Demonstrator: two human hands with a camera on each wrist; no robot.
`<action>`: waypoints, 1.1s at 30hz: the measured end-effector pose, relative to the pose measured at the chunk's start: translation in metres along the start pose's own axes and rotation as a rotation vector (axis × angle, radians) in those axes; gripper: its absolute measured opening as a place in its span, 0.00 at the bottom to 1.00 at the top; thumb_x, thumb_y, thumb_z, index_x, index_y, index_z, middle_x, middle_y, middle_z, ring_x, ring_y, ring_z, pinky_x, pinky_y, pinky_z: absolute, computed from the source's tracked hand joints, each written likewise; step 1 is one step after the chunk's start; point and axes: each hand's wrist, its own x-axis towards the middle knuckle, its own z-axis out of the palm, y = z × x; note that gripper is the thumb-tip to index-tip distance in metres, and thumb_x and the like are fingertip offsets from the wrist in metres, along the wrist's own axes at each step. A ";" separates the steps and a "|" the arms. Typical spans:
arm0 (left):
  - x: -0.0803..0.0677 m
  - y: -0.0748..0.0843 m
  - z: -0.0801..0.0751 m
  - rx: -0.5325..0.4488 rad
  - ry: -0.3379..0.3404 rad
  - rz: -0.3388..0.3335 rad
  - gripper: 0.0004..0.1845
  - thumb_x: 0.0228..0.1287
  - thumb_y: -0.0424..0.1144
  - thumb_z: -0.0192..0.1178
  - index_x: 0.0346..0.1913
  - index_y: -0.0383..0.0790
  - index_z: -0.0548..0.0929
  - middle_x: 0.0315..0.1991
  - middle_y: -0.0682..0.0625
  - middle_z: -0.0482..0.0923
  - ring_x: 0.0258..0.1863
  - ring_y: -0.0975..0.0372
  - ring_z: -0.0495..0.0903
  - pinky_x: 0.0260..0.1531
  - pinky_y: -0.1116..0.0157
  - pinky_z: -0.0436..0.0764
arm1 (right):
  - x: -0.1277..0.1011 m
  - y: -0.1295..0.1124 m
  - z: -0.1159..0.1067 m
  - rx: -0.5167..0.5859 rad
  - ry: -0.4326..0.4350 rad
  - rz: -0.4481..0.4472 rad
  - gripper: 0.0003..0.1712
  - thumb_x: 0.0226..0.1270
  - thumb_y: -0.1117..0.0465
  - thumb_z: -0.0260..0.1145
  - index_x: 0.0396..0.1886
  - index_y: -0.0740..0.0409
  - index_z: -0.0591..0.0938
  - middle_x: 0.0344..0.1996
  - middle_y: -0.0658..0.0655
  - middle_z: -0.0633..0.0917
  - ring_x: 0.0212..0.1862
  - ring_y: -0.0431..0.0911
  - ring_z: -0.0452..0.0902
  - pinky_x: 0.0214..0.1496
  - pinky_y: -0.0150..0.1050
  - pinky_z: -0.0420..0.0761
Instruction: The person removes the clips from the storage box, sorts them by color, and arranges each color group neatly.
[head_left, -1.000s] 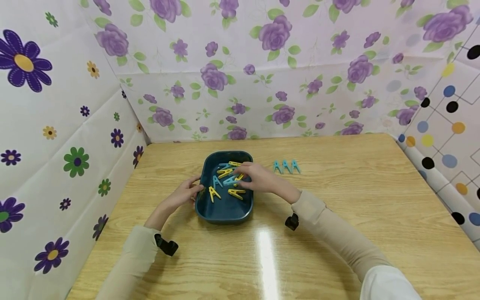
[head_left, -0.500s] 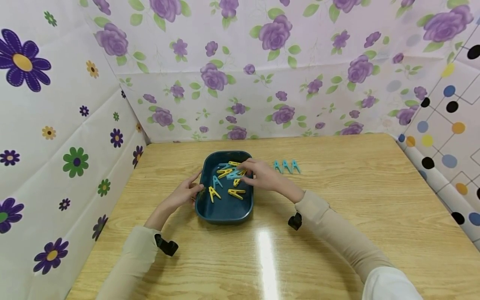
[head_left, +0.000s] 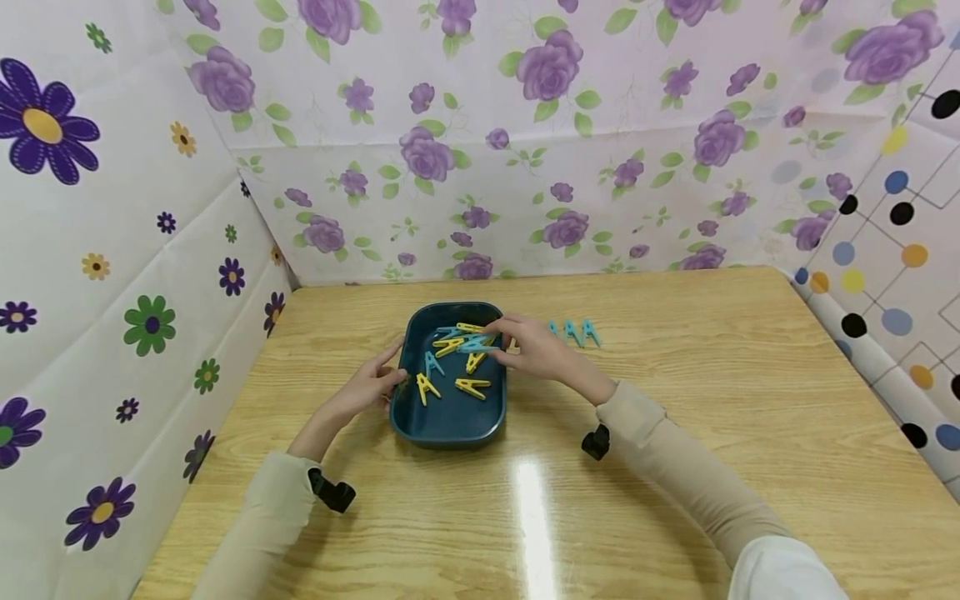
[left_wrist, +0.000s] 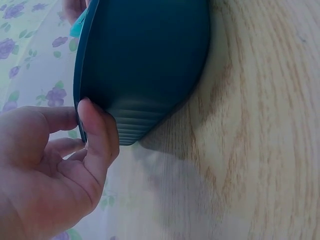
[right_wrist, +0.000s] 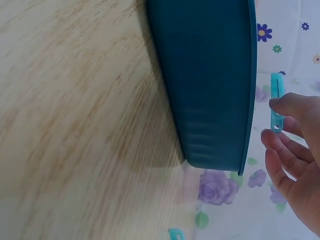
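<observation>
Probably the weakest point is the pinch: the right hand (head_left: 536,350) has its grip closed on a blue clothespin (right_wrist: 276,100), held up over the right part of the dark tray (head_left: 450,423), among whose loose yellow clothespins (head_left: 472,387) it could drop if the thumb slides along its slim body. Pressing its legs harder might spread its mouth and twist it round. The left hand (head_left: 367,386) has its grip clamped on the tray's left rim; an uneven tug there, or a bump at the opposite rim, could skid the tray across the table (head_left: 712,375). Three blue clothespins (head_left: 570,333) lie just beside the right hand, the nearest partly hidden by it, so a low sweep could knock their row askew.
</observation>
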 end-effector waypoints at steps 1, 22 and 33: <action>0.000 0.000 0.000 -0.003 0.000 -0.001 0.34 0.77 0.36 0.43 0.78 0.56 0.41 0.27 0.48 0.67 0.21 0.62 0.69 0.24 0.63 0.77 | -0.001 0.000 0.000 -0.001 0.003 -0.002 0.18 0.66 0.60 0.66 0.54 0.60 0.81 0.39 0.59 0.81 0.33 0.49 0.78 0.33 0.36 0.75; 0.000 -0.002 0.000 -0.041 0.009 -0.002 0.34 0.77 0.35 0.44 0.78 0.55 0.43 0.29 0.47 0.70 0.20 0.63 0.70 0.23 0.64 0.76 | -0.008 0.011 0.003 -0.020 0.046 -0.018 0.17 0.66 0.60 0.67 0.53 0.58 0.81 0.44 0.59 0.83 0.35 0.44 0.78 0.34 0.35 0.79; 0.000 -0.002 0.000 -0.034 0.005 0.022 0.35 0.77 0.34 0.44 0.78 0.53 0.43 0.30 0.46 0.72 0.20 0.65 0.71 0.24 0.63 0.77 | -0.012 0.013 -0.001 0.083 0.098 0.092 0.18 0.66 0.58 0.66 0.54 0.57 0.81 0.45 0.59 0.83 0.35 0.43 0.78 0.35 0.38 0.79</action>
